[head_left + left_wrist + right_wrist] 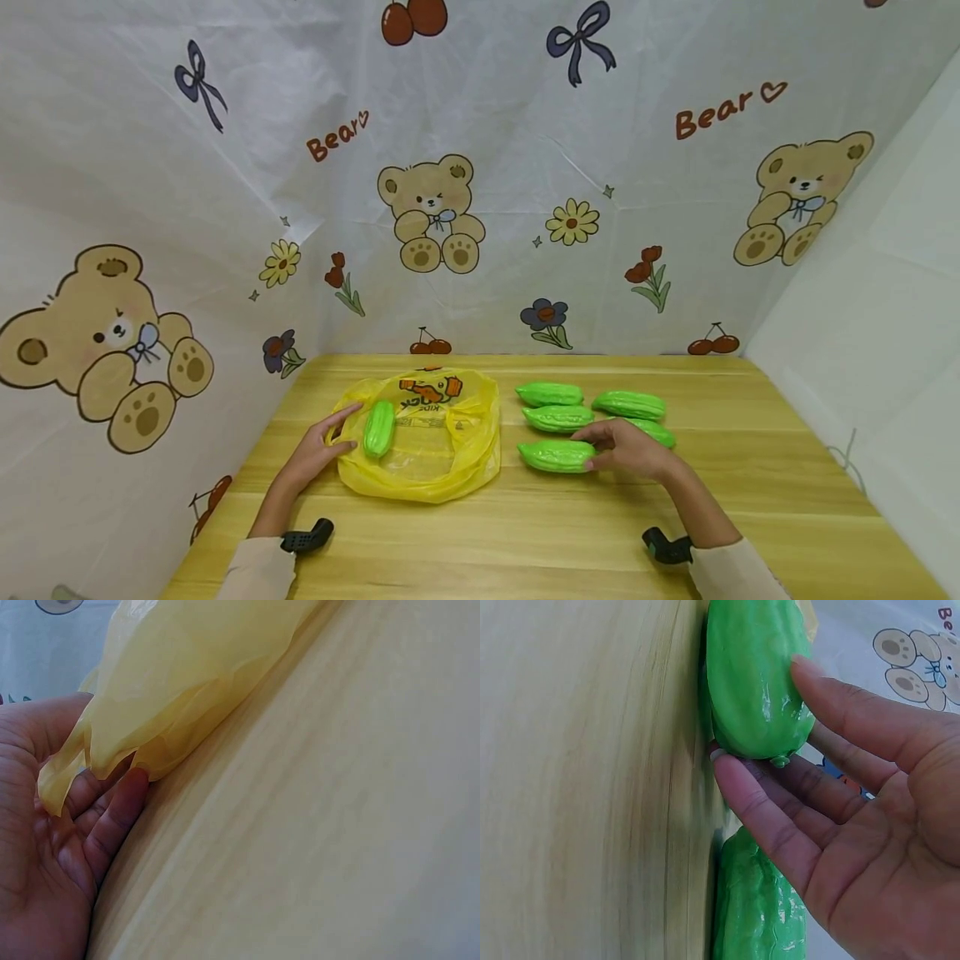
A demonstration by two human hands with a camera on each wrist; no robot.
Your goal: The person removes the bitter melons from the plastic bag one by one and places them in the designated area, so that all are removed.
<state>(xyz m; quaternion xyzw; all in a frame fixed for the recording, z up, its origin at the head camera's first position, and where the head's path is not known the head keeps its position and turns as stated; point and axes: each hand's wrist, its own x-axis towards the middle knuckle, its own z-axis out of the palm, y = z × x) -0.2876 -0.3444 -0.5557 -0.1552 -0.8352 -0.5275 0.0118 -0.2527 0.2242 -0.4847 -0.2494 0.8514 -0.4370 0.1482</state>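
Observation:
A yellow plastic bag [431, 487] with a cartoon print lies on the table, its mouth spread. One green bitter melon [379, 429], glossy and ribbed, sits in it on the left side. My left hand [315, 454] grips the bag's left edge; in the left wrist view a strip of the bag [187, 682] hangs between thumb and curled fingers. To the right, my right hand [626, 450] holds the stem end of the nearest bitter melon [555, 456]. In the right wrist view, the thumb and fingertips meet that melon [757, 682] from opposite sides.
Behind the right hand lie more bitter melons [628, 405], one partly covered by the hand. Another melon [757, 907] shows below in the right wrist view. A printed cloth [510, 275] closes off the back of the wooden table [480, 550].

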